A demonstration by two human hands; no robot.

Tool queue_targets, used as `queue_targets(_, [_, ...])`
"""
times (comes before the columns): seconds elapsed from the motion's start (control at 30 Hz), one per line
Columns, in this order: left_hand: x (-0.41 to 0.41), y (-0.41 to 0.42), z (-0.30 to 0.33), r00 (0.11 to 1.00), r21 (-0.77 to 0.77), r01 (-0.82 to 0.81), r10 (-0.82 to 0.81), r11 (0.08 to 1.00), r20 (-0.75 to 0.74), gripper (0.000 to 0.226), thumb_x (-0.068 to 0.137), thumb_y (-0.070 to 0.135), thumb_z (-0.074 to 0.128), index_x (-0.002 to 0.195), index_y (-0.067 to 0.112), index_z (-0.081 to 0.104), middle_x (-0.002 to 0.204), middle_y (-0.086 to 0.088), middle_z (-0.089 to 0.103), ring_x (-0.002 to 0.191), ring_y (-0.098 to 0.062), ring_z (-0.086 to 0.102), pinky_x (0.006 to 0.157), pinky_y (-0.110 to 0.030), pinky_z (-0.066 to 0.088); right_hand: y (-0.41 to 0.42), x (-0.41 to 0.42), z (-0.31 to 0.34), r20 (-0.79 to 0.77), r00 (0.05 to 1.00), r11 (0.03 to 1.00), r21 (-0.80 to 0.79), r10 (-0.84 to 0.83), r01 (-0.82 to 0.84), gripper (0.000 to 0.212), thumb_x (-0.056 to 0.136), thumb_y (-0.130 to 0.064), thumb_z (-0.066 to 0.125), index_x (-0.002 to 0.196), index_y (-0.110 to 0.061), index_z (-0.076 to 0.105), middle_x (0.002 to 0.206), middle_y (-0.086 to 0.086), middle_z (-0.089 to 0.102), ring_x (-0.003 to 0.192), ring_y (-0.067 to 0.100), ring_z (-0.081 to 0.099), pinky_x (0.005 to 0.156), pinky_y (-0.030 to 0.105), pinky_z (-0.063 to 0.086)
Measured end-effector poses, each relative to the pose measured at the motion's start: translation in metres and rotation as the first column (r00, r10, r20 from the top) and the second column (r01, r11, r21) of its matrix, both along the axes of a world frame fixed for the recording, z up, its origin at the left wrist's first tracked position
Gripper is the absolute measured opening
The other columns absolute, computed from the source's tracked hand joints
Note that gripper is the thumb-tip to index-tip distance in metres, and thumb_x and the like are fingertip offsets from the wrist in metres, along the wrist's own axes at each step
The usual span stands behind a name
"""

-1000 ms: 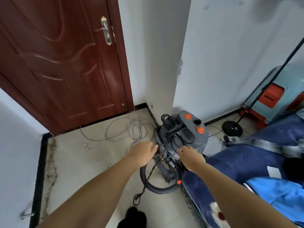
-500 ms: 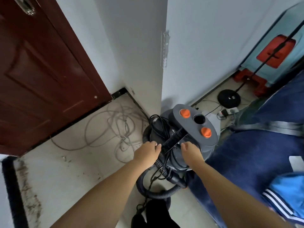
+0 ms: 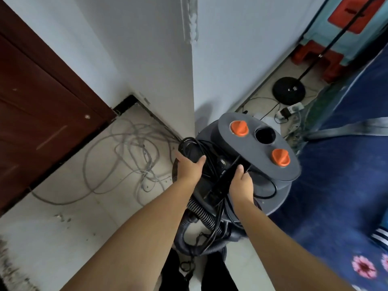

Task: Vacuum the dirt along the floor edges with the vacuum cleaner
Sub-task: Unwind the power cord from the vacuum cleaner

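Vacuum [image 3: 247, 162] stands on floor [image 3: 63, 217] at wall corner [image 3: 192, 80], beside blue bedding [image 3: 346, 164]. Left hand [image 3: 190, 169] grasps black cord bundle [image 3: 190, 149] on top. Right hand [image 3: 241, 183] curled round black handle [image 3: 225, 179]. Hose [image 3: 199, 211] loops below. Grey cables [image 3: 130, 156] lie loose near door [image 3: 37, 106].
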State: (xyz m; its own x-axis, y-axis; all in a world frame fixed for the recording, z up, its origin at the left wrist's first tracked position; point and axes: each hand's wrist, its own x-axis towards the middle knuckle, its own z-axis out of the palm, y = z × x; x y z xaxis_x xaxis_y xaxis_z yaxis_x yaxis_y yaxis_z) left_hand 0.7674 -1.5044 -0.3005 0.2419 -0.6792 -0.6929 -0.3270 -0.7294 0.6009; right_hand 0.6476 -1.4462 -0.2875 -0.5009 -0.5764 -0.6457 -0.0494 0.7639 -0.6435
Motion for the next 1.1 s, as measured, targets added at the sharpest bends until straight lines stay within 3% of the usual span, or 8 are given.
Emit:
queue_targets(0.1, [0.007, 0.005, -0.012, 0.972, 0.06, -0.094, 0.105, 0.994, -0.211, 0.079, 0.089, 0.04, 0.064, 0.151, 0.011, 0.024, 0.148, -0.006, 0.043, 0.132, -0.027, 0.044, 0.105, -0.03, 0.038, 0.001, 0.001, -0.005, -0.022, 0.999, 0.999, -0.03, -0.027, 0.027, 0.061, 0.104, -0.04, 0.027, 0.148, 0.001, 0.024, 0.152, 0.015, 0.034, 0.14, 0.026, 0.032, 0.108, 0.028, 0.026])
queue_targets(0.17, [0.007, 0.011, -0.015, 0.962, 0.063, -0.083, 0.096, 0.995, -0.254, 0.064, 0.094, 0.037, 0.058, 0.148, 0.011, 0.034, 0.144, -0.005, 0.048, 0.129, -0.027, 0.047, 0.103, -0.029, 0.04, 0.003, 0.001, -0.008, -0.037, 0.999, 0.998, -0.05, -0.035, 0.033, 0.061, 0.103, -0.041, 0.028, 0.148, 0.001, 0.025, 0.152, 0.015, 0.035, 0.139, 0.027, 0.032, 0.109, 0.029, 0.026])
queue_targets(0.33, [0.012, 0.027, -0.018, 0.933, 0.093, -0.171, 0.191, 0.981, -0.305, 0.056, 0.096, 0.027, 0.054, 0.147, 0.014, 0.037, 0.141, -0.007, 0.051, 0.125, -0.03, 0.05, 0.108, -0.041, 0.041, 0.016, 0.003, -0.011, -0.08, 0.997, 0.997, -0.078, 0.013, -0.019, 0.06, 0.103, -0.041, 0.027, 0.141, 0.005, 0.035, 0.142, 0.017, 0.046, 0.131, 0.029, 0.042, 0.095, 0.026, 0.03])
queue_targets(0.47, [0.021, 0.059, -0.017, 0.868, 0.159, -0.283, 0.323, 0.946, -0.376, 0.06, 0.095, 0.026, 0.056, 0.149, 0.018, 0.031, 0.141, -0.009, 0.05, 0.126, -0.033, 0.049, 0.108, -0.046, 0.04, 0.037, 0.008, -0.007, -0.053, 0.994, 0.993, -0.066, 0.096, -0.099, 0.055, 0.103, -0.044, 0.028, 0.122, 0.003, 0.049, 0.102, 0.007, 0.056, 0.098, 0.023, 0.051, 0.083, 0.026, 0.03])
queue_targets(0.63, [0.03, 0.113, -0.017, 0.824, 0.202, -0.389, 0.438, 0.899, -0.358, 0.062, 0.094, 0.031, 0.057, 0.149, 0.022, 0.031, 0.142, -0.007, 0.049, 0.126, -0.032, 0.048, 0.108, -0.048, 0.04, 0.075, 0.011, -0.007, -0.046, 0.974, 0.973, -0.052, 0.223, -0.225, 0.04, 0.102, -0.043, 0.03, 0.09, -0.01, 0.05, 0.076, -0.002, 0.052, 0.07, 0.011, 0.05, 0.074, 0.029, 0.032])
queue_targets(0.9, [0.034, 0.211, -0.014, 0.813, 0.168, -0.506, 0.533, 0.846, -0.235, 0.057, 0.093, 0.032, 0.06, 0.144, 0.012, 0.041, 0.138, -0.006, 0.053, 0.123, -0.028, 0.051, 0.1, -0.033, 0.041, 0.137, 0.009, -0.002, -0.081, 0.862, 0.863, -0.027, 0.5, -0.504, 0.043, 0.103, -0.041, 0.03, 0.075, -0.011, 0.045, 0.072, -0.001, 0.048, 0.067, 0.014, 0.046, 0.061, 0.03, 0.03])
queue_targets(1.0, [0.031, 0.249, -0.016, 0.798, 0.173, -0.539, 0.566, 0.824, -0.207, 0.058, 0.093, 0.033, 0.059, 0.144, 0.012, 0.041, 0.14, -0.006, 0.052, 0.125, -0.028, 0.049, 0.095, -0.03, 0.038, 0.161, 0.005, -0.003, -0.105, 0.811, 0.814, -0.018, 0.576, -0.58, 0.043, 0.103, -0.038, 0.031, 0.072, -0.011, 0.043, 0.068, -0.002, 0.044, 0.074, 0.021, 0.045, 0.067, 0.028, 0.027])
queue_targets(1.1, [0.021, 0.283, -0.015, 0.769, 0.2, -0.577, 0.609, 0.792, -0.195, 0.061, 0.093, 0.036, 0.058, 0.145, 0.012, 0.039, 0.141, -0.007, 0.05, 0.126, -0.029, 0.048, 0.104, -0.036, 0.04, 0.181, 0.001, -0.002, -0.103, 0.768, 0.771, -0.022, 0.632, -0.637, 0.043, 0.104, -0.038, 0.03, 0.085, -0.006, 0.052, 0.074, 0.001, 0.048, 0.08, 0.022, 0.046, 0.071, 0.027, 0.029])
